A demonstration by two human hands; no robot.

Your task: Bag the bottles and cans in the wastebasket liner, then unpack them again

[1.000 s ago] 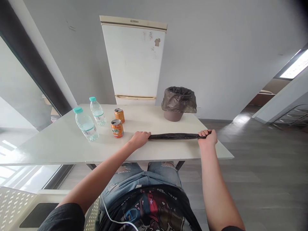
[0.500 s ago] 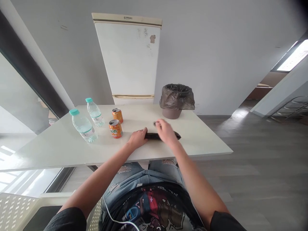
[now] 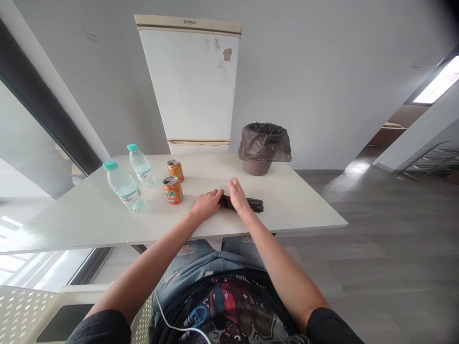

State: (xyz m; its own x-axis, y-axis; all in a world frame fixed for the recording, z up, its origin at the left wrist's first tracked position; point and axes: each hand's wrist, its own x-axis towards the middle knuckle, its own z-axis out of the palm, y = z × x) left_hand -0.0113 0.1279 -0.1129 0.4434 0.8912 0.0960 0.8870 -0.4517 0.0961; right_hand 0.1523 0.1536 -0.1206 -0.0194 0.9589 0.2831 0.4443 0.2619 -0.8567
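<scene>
A roll of black plastic bags [image 3: 256,205] lies on the table near its front edge. My left hand [image 3: 208,204] is closed around the roll's left end. Across its middle rests my right hand [image 3: 237,196], fingers stretched straight and held side by side, pointing away from me. Part of the roll is hidden under both hands; its right end sticks out past my right wrist.
Left of my hands stand two orange cans [image 3: 173,190] and two clear bottles [image 3: 126,187] with teal caps. A brown bin [image 3: 256,167] lined with a dark bag [image 3: 263,143] stands at the back of the white table [image 3: 294,205]. Behind is a white fridge [image 3: 190,86].
My right hand has gone from curled fingers, blurred above the roll, to a flat hand lying across it. The roll's right end now looks shorter and slightly turned. My left hand still holds its left end.
</scene>
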